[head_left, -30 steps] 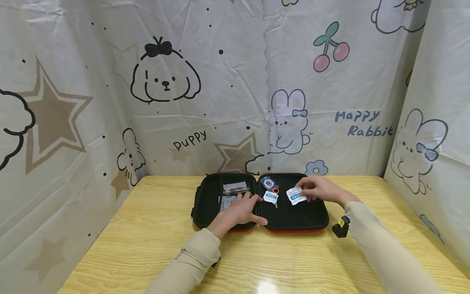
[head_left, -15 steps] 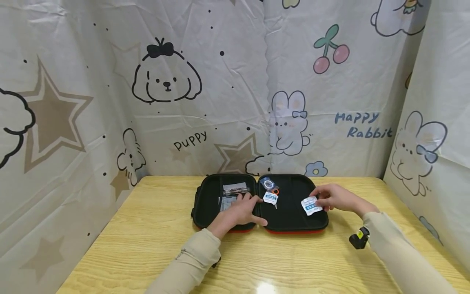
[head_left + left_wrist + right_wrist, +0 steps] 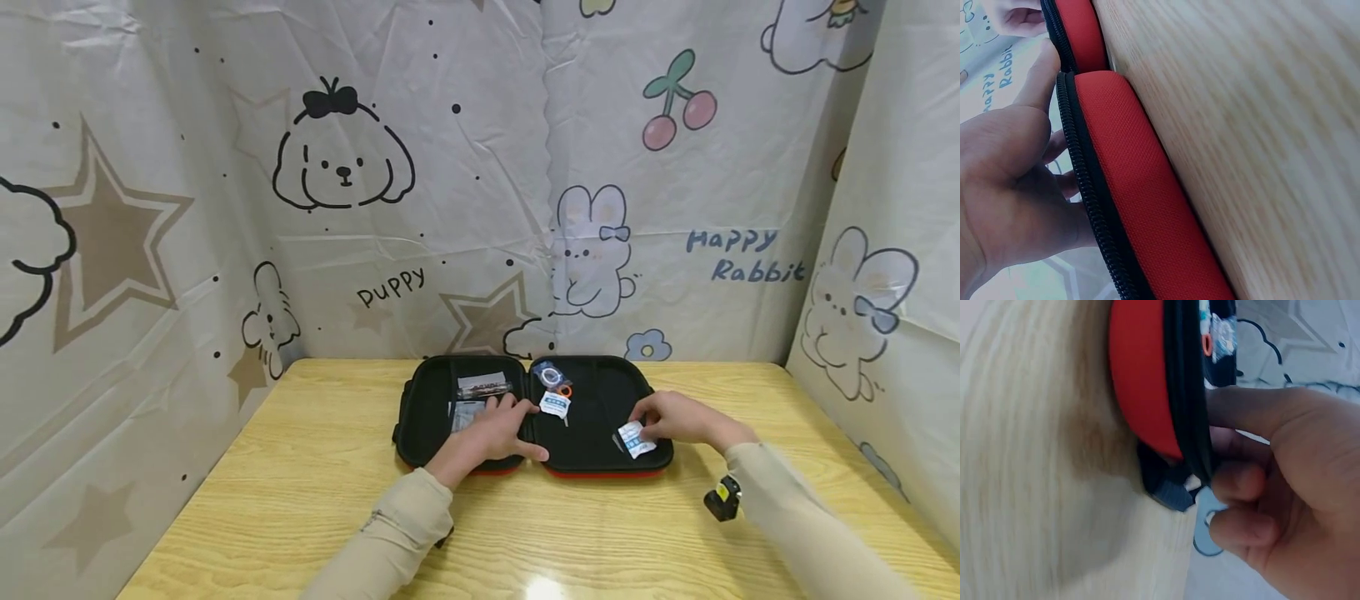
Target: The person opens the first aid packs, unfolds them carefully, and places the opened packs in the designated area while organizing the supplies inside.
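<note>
A black-lined zip case [image 3: 600,450] with a red outside lies open like a book on the table. My right hand [image 3: 671,418] pinches a small white packet with blue print [image 3: 637,440], low over the near right corner of the case's right half. In the right wrist view that hand's fingers curl behind the case's zipped rim [image 3: 1188,412], and the packet is hidden. My left hand [image 3: 491,432] rests over the near inner part of the left half, fingers spread, its thumb reaching across the hinge. The left wrist view shows this hand [image 3: 1016,175] along the zipped edge.
Another white packet [image 3: 555,405], a blue pouch with a white ring [image 3: 550,376] and an orange ring [image 3: 564,390] lie in the right half. A clear-wrapped item [image 3: 483,389] and a pale packet [image 3: 465,414] sit in the left half. A printed curtain [image 3: 480,208] hangs behind.
My right hand has carried the white packet rightward, then down toward the near right corner of the case. The left hand has stayed in place.
</note>
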The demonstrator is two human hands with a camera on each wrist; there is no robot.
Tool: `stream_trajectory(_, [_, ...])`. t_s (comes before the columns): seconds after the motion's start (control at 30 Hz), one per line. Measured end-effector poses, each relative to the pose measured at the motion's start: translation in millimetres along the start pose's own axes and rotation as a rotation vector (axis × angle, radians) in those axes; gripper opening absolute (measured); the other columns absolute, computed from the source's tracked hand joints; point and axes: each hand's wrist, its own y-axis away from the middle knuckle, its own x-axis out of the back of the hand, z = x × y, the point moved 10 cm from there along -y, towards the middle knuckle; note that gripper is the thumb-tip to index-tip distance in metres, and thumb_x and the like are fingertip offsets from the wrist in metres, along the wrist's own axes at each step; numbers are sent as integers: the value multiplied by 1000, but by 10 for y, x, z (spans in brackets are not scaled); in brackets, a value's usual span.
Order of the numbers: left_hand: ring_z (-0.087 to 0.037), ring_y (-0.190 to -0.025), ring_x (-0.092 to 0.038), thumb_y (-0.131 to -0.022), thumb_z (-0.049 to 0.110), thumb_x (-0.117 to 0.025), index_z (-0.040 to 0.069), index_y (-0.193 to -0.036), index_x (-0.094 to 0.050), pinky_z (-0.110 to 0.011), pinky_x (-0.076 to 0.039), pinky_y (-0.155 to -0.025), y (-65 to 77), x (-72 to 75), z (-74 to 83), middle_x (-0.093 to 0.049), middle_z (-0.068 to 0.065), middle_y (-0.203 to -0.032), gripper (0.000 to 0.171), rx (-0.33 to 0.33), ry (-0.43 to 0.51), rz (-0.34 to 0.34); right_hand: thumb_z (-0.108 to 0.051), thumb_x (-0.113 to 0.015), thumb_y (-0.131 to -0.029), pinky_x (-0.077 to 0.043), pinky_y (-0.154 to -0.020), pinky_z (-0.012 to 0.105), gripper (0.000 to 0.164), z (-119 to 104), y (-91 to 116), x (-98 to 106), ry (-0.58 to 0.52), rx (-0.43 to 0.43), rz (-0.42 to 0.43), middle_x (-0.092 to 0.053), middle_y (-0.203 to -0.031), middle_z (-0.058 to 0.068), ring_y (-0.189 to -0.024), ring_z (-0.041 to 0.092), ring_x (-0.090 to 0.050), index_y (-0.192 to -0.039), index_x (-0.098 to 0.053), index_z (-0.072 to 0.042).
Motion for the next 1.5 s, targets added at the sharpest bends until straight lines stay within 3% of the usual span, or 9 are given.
stream_trajectory(0.2, [-30, -122, -42, -78, 62, -75, 25, -145, -47, -54, -41, -102, 7, 3, 15, -45, -8, -136, 81, 4, 0, -11, -15, -75, -83, -42, -60, 28, 13, -122, -51, -49, 169, -87, 44, -60, -72, -8, -65, 8, -51, -95, -74, -13])
stream_trajectory(0.3, [-30, -124, -42, -78, 63, -74, 25, -146, -46, -53, -42, -102, 15, 1, 17, -45, -8, -138, 82, -1, -3, -16, -13, -73, -82, -41, -60, 29, 13, -193, -98, -89, 189, -124, 50, -59, -69, -7, -63, 9, -52, -95, -72, -12])
stream_trajectory(0.53, [-30, -125, -42, -79, 64, -72, 26, -148, -44, -53, -42, -103, 16, -13, 21, -44, -8, -141, 84, -9, -22, -19, 1, -64, -81, -45, -62, 29, 11, -315, -175, -193, 42, -166, 51, -61, -79, 4, -67, 15, -54, -91, -68, 0])
stream_trajectory(0.83, [-29, -126, -43, -79, 63, -73, 25, -147, -46, -53, -42, -103, 8, 12, 21, -46, -8, -140, 83, -7, -25, -5, -4, -57, -94, -51, -56, 31, 34, -237, -72, -160, -212, -226, 64, -66, -75, 7, -59, 16, -60, -124, -55, 13])
stream_trajectory(1.0, [-29, -125, -43, -79, 64, -73, 26, -147, -45, -52, -43, -102, 8, -6, 13, -45, -8, -140, 83, -5, -23, -12, -22, -53, -102, -53, -57, 33, 55, -234, -102, -249, -366, -271, 39, -71, -83, 8, -64, 17, -62, -144, -36, 9])
stream_trajectory(1.13, [-29, -124, -44, -79, 64, -73, 25, -147, -46, -52, -44, -102, 8, -4, 9, -46, -8, -140, 83, -5, -25, -15, -36, -56, -101, -49, -62, 31, 68, -279, -167, -344, -445, -309, 19, -75, -94, 9, -75, 17, -63, -150, -30, 3])
stream_trajectory(1.27, [-28, -123, -44, -79, 63, -73, 25, -146, -47, -52, -43, -103, 9, -2, 3, -46, -9, -139, 82, -5, -20, -11, -39, -56, -100, -49, -66, 31, 70, -320, -202, -414, -520, -314, -13, -75, -104, 11, -85, 19, -67, -152, -28, 0])
stream_trajectory(1.37, [-28, -122, -44, -79, 63, -73, 25, -146, -47, -52, -44, -102, 11, -2, 4, -46, -9, -139, 82, -5, -19, -10, -36, -56, -101, -50, -66, 32, 67, -293, -201, -410, -525, -297, -20, -75, -104, 11, -85, 19, -67, -152, -30, -2])
stream_trajectory(1.5, [-28, -123, -43, -79, 62, -73, 25, -147, -46, -52, -44, -102, 9, 0, 11, -46, -8, -139, 82, -3, -19, -11, -29, -59, -100, -49, -60, 32, 60, -261, -177, -273, -363, -248, 34, -73, -94, 8, -73, 18, -63, -149, -38, -2])
